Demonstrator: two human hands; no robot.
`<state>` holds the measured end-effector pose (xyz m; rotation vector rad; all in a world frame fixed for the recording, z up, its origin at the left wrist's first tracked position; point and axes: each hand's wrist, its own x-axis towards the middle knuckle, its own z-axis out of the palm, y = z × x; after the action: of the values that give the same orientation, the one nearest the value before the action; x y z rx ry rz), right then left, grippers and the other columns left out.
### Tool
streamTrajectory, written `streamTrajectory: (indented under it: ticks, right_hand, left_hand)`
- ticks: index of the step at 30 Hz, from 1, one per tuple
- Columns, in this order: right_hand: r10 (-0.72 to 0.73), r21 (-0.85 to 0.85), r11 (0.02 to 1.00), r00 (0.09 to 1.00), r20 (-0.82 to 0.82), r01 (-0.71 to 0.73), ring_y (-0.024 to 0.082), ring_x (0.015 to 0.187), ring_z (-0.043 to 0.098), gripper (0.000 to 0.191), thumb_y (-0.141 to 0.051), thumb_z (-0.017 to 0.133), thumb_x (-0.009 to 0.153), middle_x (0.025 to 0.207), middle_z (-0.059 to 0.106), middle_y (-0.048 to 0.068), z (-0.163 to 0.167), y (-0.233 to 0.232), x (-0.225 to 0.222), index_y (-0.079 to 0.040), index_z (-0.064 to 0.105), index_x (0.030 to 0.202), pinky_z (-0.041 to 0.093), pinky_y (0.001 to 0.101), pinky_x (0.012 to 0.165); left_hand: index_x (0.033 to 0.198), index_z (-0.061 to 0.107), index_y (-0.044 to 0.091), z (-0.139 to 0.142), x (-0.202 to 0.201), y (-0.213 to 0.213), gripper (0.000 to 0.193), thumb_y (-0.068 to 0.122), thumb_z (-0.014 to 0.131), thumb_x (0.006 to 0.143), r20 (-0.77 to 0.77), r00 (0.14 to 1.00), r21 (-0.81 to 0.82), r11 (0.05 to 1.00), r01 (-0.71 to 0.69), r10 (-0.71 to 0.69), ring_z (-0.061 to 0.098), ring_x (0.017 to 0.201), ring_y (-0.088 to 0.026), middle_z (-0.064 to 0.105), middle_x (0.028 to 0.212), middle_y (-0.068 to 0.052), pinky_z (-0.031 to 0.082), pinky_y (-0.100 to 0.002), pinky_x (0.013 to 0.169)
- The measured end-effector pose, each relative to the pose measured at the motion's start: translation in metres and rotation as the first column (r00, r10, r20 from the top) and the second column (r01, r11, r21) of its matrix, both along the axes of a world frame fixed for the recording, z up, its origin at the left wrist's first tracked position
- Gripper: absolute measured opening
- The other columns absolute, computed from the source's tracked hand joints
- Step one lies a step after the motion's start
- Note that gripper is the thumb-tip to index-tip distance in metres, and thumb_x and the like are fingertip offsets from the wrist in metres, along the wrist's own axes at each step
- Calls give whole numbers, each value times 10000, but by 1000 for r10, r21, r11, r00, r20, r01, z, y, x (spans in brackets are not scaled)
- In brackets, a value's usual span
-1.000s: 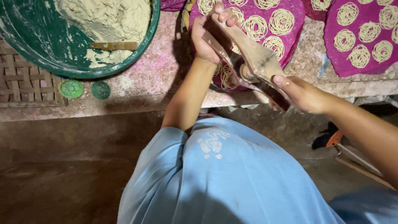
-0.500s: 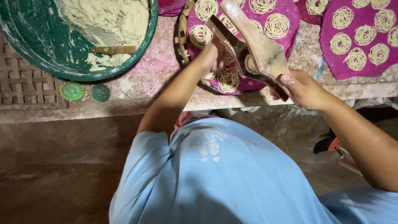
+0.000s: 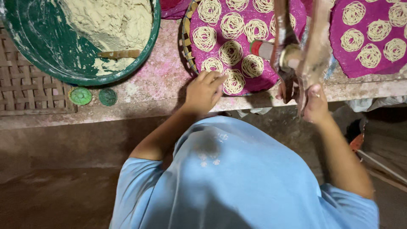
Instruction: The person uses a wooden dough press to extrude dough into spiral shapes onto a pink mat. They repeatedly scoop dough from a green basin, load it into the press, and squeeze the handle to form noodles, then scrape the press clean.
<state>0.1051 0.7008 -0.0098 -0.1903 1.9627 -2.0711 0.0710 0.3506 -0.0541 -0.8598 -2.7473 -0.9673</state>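
A wooden press (image 3: 296, 51), dusted with dough, is held upright over the near edge of a magenta cloth (image 3: 237, 42); its metal barrel (image 3: 288, 56) shows between the two handles. The right hand (image 3: 311, 104) is closed around the lower ends of the handles, just off the cloth's near right corner. A red-capped cylinder (image 3: 260, 48) lies on the cloth, touching the press on its left side.

The left hand (image 3: 203, 91) is laid at the near edge of the cloth, fingers loosely curled and spread, nothing gripped; the fingertips (image 3: 218, 80) touch a noodle coil (image 3: 234, 81) at that edge. Further coils (image 3: 232, 25) are set in rows across the cloth, each apart from the next. The cloth is spread over a round woven tray (image 3: 186, 42), whose rim shows at the cloth's left.

A second magenta cloth (image 3: 373, 42) with coils lies right of the first, beyond the press. Left of the first cloth a green basin (image 3: 42, 55) holds pale dough (image 3: 110, 21) and a wooden stick (image 3: 121, 54). Two small green discs (image 3: 93, 96) lie near the basin, on a pink-stained ledge (image 3: 161, 80) that bears the cloths too. A woven mat (image 3: 25, 91) lies under the basin's far-left side. The person's light blue garment (image 3: 237, 182) fills the foreground below the ledge.
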Motion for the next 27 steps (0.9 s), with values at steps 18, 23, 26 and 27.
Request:
streamTrajectory:
  ticks: [18,23,26,27]
  right_hand:
    - [-287,-240,932,957,-29,273,306,1029,573,972,-888,481,888,1074,573,159,-33,4,72,-30,454,1343,459,474,973]
    - [-331,-269,911,943,-24,313,303,995,564,971,-899,493,873,1096,578,168,-35,4,73,-58,442,1354,453,454,922]
    - [-344,-267,905,939,-3,331,304,1007,561,1006,-911,494,850,1130,568,166,-36,6,73,-62,442,1388,453,464,938]
    - [-349,-269,902,937,5,337,306,1011,562,1014,-913,493,844,1140,567,167,-36,7,73,-64,438,1394,454,466,940]
  left_hand:
    - [1083,632,95,-5,-17,40,500,471,828,819,-33,998,15,999,50,-49,490,1152,-311,568,1250,-109,406,-469,977]
    - [1311,586,108,-6,-18,47,543,384,776,882,94,992,-73,993,89,-82,540,1127,-271,632,1133,-68,407,-472,927]
    - [1284,589,124,-4,-18,45,475,394,760,933,151,984,-6,996,94,-92,566,1086,-257,645,1108,-74,411,-456,906]
    - [1280,589,121,-4,-18,44,485,389,762,915,89,994,8,998,68,-69,565,1094,-269,653,1141,-83,410,-452,904]
